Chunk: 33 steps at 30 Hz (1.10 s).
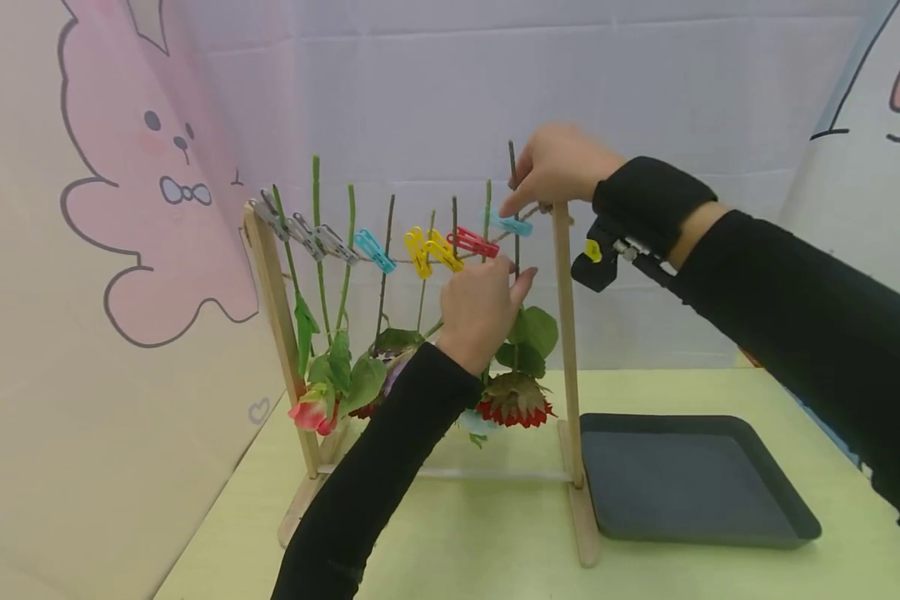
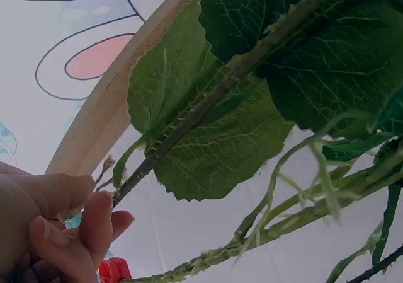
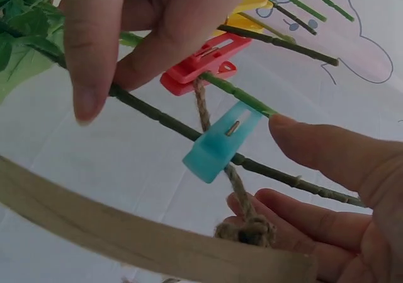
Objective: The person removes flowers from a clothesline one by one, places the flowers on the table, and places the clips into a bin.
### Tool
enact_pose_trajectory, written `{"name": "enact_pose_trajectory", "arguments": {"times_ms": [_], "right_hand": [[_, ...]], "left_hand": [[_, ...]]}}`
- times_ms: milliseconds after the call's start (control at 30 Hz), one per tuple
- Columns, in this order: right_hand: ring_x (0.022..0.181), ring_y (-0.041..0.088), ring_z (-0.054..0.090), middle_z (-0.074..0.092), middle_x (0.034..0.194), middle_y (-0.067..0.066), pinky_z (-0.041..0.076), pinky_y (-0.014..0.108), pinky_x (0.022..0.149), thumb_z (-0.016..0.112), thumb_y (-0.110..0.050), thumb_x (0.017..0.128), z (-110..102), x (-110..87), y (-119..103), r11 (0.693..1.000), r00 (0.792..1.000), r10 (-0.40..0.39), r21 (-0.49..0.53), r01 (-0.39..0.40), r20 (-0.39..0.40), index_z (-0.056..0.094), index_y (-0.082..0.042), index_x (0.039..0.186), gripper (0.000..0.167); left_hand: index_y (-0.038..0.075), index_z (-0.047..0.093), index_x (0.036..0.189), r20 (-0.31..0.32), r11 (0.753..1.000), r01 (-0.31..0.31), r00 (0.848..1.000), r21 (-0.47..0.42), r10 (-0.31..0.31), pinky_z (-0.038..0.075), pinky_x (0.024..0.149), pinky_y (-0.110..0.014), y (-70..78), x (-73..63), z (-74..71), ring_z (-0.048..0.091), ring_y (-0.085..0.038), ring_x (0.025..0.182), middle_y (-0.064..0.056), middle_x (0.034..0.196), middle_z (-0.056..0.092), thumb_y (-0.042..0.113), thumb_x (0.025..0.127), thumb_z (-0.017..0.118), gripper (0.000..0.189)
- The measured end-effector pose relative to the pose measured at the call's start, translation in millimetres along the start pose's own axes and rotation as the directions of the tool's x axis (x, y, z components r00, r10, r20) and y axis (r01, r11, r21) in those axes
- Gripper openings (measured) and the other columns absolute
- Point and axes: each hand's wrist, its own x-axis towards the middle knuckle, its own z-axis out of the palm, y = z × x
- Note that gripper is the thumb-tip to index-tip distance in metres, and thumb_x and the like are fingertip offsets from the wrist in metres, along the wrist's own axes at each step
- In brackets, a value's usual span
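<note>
Just below a blue clothespin point(image 3: 220, 144), my left hand point(image 1: 480, 308) pinches the dark stem point(image 3: 157, 116) of an upside-down red flower point(image 1: 516, 402). That clothespin sits across the stem and the twine point(image 3: 203, 103) near the right post. My right hand point(image 1: 562, 165) is at the stem's upper part, thumb and fingers spread apart around it. In the right wrist view its thumb point(image 3: 315, 144) lies beside the tip of a green stem, close to the clothespin's end. A red clothespin point(image 1: 472, 242) holds the neighbouring green stem. Broad leaves point(image 2: 214, 144) spread below my left hand.
More flowers hang head-down along the twine from grey, blue and yellow clothespins point(image 1: 417, 252). The wooden frame's right post point(image 1: 567, 350) stands beside my hands. A dark tray point(image 1: 690, 479) lies right of the frame on the light green table point(image 1: 495, 558).
</note>
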Motion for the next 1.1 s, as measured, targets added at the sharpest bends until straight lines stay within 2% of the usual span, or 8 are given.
{"name": "enact_pose_trajectory", "arguments": {"times_ms": [100, 333, 433, 600, 767, 900, 1000, 1100], "right_hand": [[0.071, 0.018, 0.054, 0.067, 0.093, 0.012, 0.042, 0.030, 0.065, 0.066, -0.032, 0.083, 0, 4.1, -2, 1.000, 1.000, 0.020, 0.010, -0.021, 0.019, 0.066, -0.003, 0.108, 0.038], [0.062, 0.008, 0.057, 0.067, 0.069, -0.002, 0.042, 0.027, 0.058, 0.068, -0.030, 0.082, -2, 12.0, -2, 0.994, 0.995, 0.033, 0.097, -0.042, 0.090, 0.068, 0.001, 0.102, 0.036], [0.061, 0.007, 0.056, 0.064, 0.065, -0.006, 0.039, 0.026, 0.056, 0.069, -0.026, 0.082, -2, 14.6, -1, 0.986, 0.989, 0.041, 0.153, -0.063, 0.143, 0.066, 0.001, 0.105, 0.036], [0.056, 0.012, 0.042, 0.057, 0.063, -0.005, 0.032, 0.026, 0.054, 0.068, -0.025, 0.082, 1, 16.5, 0, 0.986, 0.983, 0.054, 0.145, -0.079, 0.173, 0.067, -0.001, 0.102, 0.031], [0.059, 0.015, 0.038, 0.057, 0.065, -0.001, 0.031, 0.027, 0.057, 0.067, -0.025, 0.083, 4, 16.0, 1, 0.985, 0.986, 0.068, 0.146, -0.090, 0.150, 0.067, 0.001, 0.099, 0.030], [0.076, 0.020, 0.053, 0.066, 0.078, 0.004, 0.035, 0.028, 0.061, 0.066, -0.025, 0.082, 6, 13.6, 1, 0.983, 0.994, 0.056, 0.170, -0.072, 0.098, 0.067, 0.003, 0.099, 0.033], [0.087, 0.022, 0.059, 0.068, 0.073, 0.003, 0.035, 0.028, 0.061, 0.066, -0.026, 0.082, 8, 10.3, 2, 0.982, 0.998, 0.047, 0.181, -0.052, 0.029, 0.068, 0.003, 0.098, 0.033], [0.086, 0.023, 0.059, 0.064, 0.063, -0.002, 0.034, 0.028, 0.060, 0.064, -0.025, 0.083, 11, 6.7, 2, 0.979, 0.998, 0.048, 0.199, -0.039, -0.038, 0.068, 0.002, 0.099, 0.032]], "left_hand": [[0.012, 0.070, 0.086, -0.031, 1.000, 0.004, 1.000, -0.016, -0.004, 0.037, 0.041, -0.023, 0.9, 0.2, 0.3, 0.055, -0.015, 0.047, -0.002, 0.061, 0.063, 0.040, 0.092, 0.052, 0.034], [0.015, 0.072, 0.094, 0.023, 0.988, 0.078, 0.997, -0.135, -0.076, 0.044, 0.049, -0.026, 4.0, 5.3, -4.8, 0.062, -0.014, 0.061, 0.000, 0.081, 0.070, 0.033, 0.091, 0.057, 0.023], [0.016, 0.072, 0.094, 0.046, 0.984, 0.094, 0.995, -0.151, -0.088, 0.044, 0.049, -0.026, 6.4, 5.5, -6.1, 0.061, -0.014, 0.061, 0.001, 0.081, 0.070, 0.032, 0.091, 0.057, 0.022], [0.016, 0.071, 0.093, 0.056, 0.980, 0.103, 0.994, -0.172, -0.094, 0.040, 0.046, -0.025, 9.0, 4.6, -6.8, 0.058, -0.013, 0.056, 0.001, 0.076, 0.068, 0.031, 0.092, 0.056, 0.022], [0.015, 0.072, 0.091, 0.063, 0.978, 0.108, 0.993, -0.176, -0.099, 0.040, 0.046, -0.026, 9.3, 5.7, -3.9, 0.058, -0.014, 0.056, 0.001, 0.073, 0.066, 0.031, 0.093, 0.053, 0.024], [0.013, 0.071, 0.087, 0.083, 0.980, 0.122, 0.990, -0.159, -0.110, 0.045, 0.050, -0.029, 9.7, 7.8, -2.4, 0.061, -0.016, 0.059, 0.000, 0.072, 0.066, 0.029, 0.094, 0.052, 0.026], [0.012, 0.070, 0.083, 0.092, 0.980, 0.128, 0.989, -0.155, -0.114, 0.045, 0.051, -0.029, 10.4, 8.7, -3.1, 0.061, -0.016, 0.059, -0.001, 0.069, 0.065, 0.029, 0.095, 0.051, 0.028], [0.012, 0.069, 0.080, 0.094, 0.979, 0.125, 0.989, -0.158, -0.111, 0.043, 0.049, -0.027, 10.9, 8.7, -4.4, 0.059, -0.016, 0.057, -0.001, 0.066, 0.063, 0.029, 0.095, 0.050, 0.029]]}}
